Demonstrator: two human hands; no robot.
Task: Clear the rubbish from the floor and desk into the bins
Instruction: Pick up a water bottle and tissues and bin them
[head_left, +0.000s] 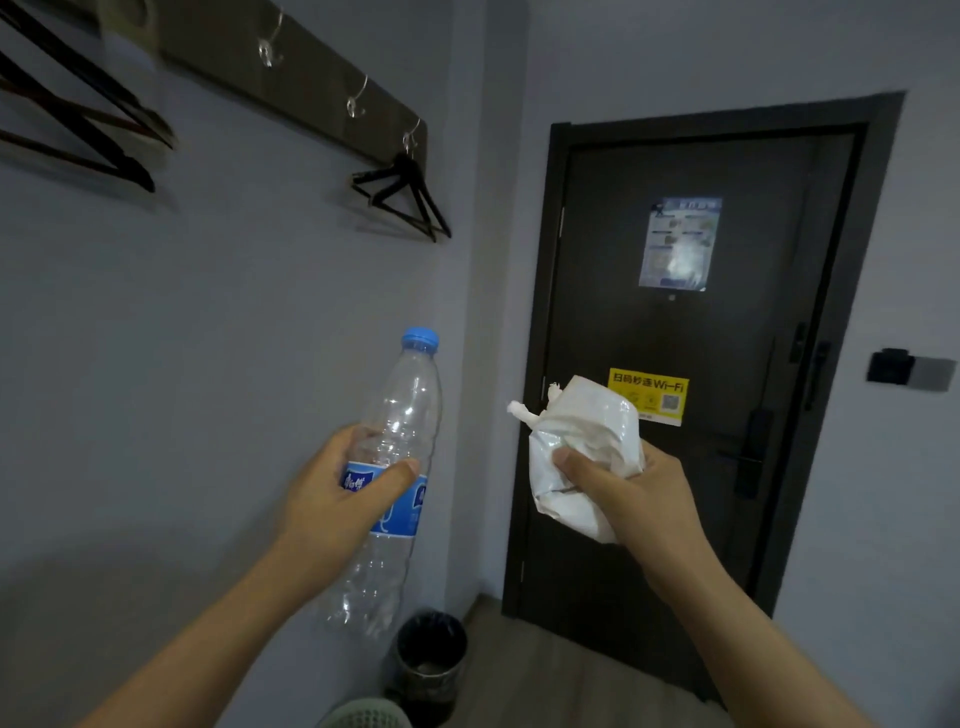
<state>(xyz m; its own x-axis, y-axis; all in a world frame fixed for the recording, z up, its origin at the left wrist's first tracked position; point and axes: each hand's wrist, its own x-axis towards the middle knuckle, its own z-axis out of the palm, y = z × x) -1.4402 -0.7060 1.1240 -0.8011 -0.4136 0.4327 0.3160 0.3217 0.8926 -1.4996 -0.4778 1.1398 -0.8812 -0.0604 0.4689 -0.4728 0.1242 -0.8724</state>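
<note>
My left hand (337, 493) grips a clear plastic water bottle (397, 415) with a blue cap and blue label, held roughly upright at chest height. My right hand (623, 493) holds a crumpled wad of white paper and wrapper (587, 441), thumb pressed on its front. Far below, between the two arms, a small round bin (431, 660) with a black liner stands on the floor against the wall, beside the door frame.
A dark door (675, 338) with a poster and a yellow Wi-Fi sticker stands ahead. A hook rail with black hangers (405, 202) runs along the left wall. A pale green rim (363, 714) shows at the bottom edge. Wooden floor lies before the door.
</note>
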